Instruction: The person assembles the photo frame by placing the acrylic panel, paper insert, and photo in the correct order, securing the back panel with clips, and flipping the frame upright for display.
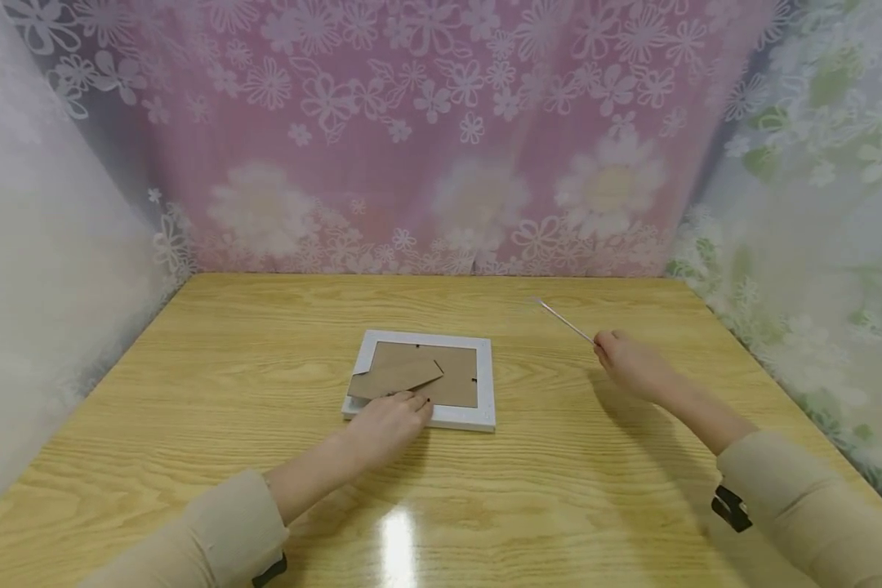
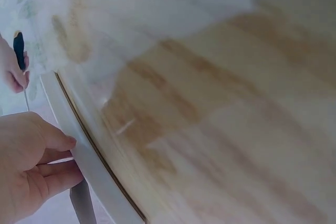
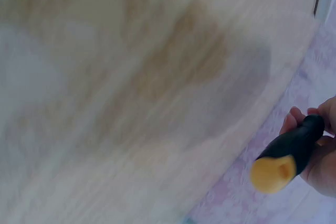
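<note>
A white picture frame (image 1: 487, 384) lies face down on the table, its brown backing board (image 1: 461, 390) showing. The brown easel stand (image 1: 393, 377) slants across the board, partly raised. My left hand (image 1: 384, 430) holds the frame's near edge, thumb at the side and fingers over the top beside the stand, as the left wrist view shows. To the right, my right hand (image 1: 635, 366) grips a screwdriver (image 3: 289, 153) by its black handle with a yellow end. Its thin shaft (image 1: 567, 322) points up and left, above the table and apart from the frame.
The wood-grain table (image 1: 250, 327) extends around the frame on all sides. A pink flowered curtain (image 1: 412, 163) hangs along the far edge, with pale curtains (image 1: 801, 269) at both sides. A dark strap (image 1: 731, 508) shows at the right sleeve.
</note>
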`<state>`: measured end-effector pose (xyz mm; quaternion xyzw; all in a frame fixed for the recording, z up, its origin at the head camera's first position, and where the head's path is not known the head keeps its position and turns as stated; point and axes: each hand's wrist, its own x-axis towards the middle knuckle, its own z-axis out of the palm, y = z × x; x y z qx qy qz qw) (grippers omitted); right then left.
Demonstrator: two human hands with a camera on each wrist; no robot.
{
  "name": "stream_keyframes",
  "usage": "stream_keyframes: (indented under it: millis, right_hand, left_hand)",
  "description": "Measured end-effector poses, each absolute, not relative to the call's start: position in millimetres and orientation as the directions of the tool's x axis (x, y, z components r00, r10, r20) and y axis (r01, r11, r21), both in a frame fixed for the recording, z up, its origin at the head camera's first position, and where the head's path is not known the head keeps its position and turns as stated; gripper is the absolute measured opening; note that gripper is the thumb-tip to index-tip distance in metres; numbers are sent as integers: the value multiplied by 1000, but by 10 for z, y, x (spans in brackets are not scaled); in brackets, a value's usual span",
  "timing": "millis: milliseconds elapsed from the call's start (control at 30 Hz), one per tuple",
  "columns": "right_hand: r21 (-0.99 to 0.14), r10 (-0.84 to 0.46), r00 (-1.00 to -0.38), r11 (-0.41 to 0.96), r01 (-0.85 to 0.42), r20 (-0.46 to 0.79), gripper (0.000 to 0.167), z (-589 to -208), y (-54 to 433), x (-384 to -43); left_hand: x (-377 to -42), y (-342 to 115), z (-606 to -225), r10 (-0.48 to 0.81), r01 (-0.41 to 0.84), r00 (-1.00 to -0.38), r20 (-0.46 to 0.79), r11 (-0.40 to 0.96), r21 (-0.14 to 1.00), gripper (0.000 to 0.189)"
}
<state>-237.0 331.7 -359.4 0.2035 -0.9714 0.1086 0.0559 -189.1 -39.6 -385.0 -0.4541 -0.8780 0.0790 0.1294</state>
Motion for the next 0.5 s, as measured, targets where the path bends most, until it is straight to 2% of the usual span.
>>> stream_keyframes:
  millis: [233,500]
  right_hand:
    - [-121,-255,-955,954,-275,153,19,-3491,3634,-2569]
    - [-48,-142,-990,989,-141,-7,20,-3431,4011,-2790]
  left_hand:
    - [-1929,-391,-3821,809,779,-573,133,587,-221,30]
    - [-1955,-397,-3800,799,778,-594,98,601,-182,32]
